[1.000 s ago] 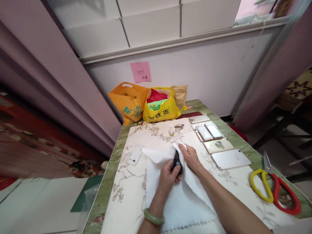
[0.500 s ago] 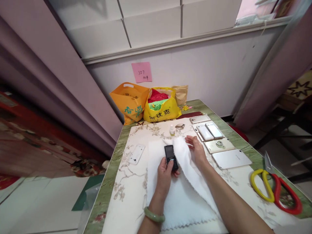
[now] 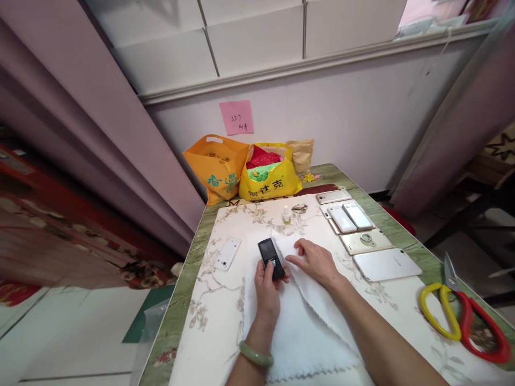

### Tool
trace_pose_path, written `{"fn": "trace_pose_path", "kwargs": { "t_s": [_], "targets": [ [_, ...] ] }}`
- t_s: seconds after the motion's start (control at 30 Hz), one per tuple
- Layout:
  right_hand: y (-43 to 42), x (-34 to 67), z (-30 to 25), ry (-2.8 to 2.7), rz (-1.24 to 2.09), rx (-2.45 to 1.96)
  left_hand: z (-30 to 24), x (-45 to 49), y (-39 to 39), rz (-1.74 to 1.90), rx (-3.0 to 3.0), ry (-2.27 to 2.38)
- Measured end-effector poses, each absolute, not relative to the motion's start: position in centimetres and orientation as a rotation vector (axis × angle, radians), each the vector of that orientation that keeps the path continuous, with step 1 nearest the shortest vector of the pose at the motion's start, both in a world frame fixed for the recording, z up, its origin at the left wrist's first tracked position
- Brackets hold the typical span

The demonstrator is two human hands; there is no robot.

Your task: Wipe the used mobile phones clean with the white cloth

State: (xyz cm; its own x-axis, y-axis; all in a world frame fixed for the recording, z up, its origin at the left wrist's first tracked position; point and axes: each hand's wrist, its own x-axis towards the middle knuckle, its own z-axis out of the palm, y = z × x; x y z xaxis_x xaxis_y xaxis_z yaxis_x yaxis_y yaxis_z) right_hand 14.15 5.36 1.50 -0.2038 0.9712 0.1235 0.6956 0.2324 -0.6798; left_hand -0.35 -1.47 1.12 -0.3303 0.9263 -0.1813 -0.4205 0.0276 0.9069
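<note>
My left hand (image 3: 268,289) is closed around a black keypad mobile phone (image 3: 269,252), its thumb on the keys and the screen facing up. Under both hands lies a white cloth (image 3: 300,343) with a zigzag edge, its right part folded over. My right hand (image 3: 316,261) is just right of the phone, above the fold of the cloth, fingers apart and bent, holding nothing. Whether its fingertips touch the cloth is hard to tell. A white phone back cover (image 3: 228,253) lies to the left of the cloth.
Several smartphones, including a white one (image 3: 387,265), lie in a column on the right. Large scissors (image 3: 462,316) with yellow and red handles are at the right edge. A small bottle (image 3: 286,215), glasses (image 3: 300,208), an orange bag (image 3: 217,169) and a yellow bag (image 3: 270,179) stand farther back.
The lifted flap of white cloth now lies folded down lower. My right hand has moved left toward the phone, and the phone in my left hand has shifted slightly left and tilted.
</note>
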Motion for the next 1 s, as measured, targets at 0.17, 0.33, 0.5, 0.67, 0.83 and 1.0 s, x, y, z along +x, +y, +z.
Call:
{"fn": "trace_pose_path", "kwargs": {
  "t_s": [0.17,0.33,0.5,0.67,0.83,1.0],
  "targets": [
    [4.8,13.4,1.6,-2.117,0.436,-1.611,1.3,-0.3,-1.5,1.572,0.609,1.219],
    [4.9,13.8,1.3,-2.060,0.466,-1.548,0.9,-0.3,-1.5,1.555,0.645,1.225],
    [6.9,17.0,2.6,-1.614,0.674,-1.601,0.5,-0.3,-1.4,1.491,0.736,1.235],
    [10.0,21.6,5.5,-1.506,0.520,-1.641,0.2,-0.3,-1.2,1.433,0.782,1.232],
    [10.5,22.9,5.4,-1.449,0.668,-1.625,0.4,-0.3,-1.2,1.405,0.781,1.198],
    [8.0,20.5,4.6,-1.423,0.981,-1.413,0.5,-0.5,-1.6,1.432,0.786,1.116]
  ]
}}
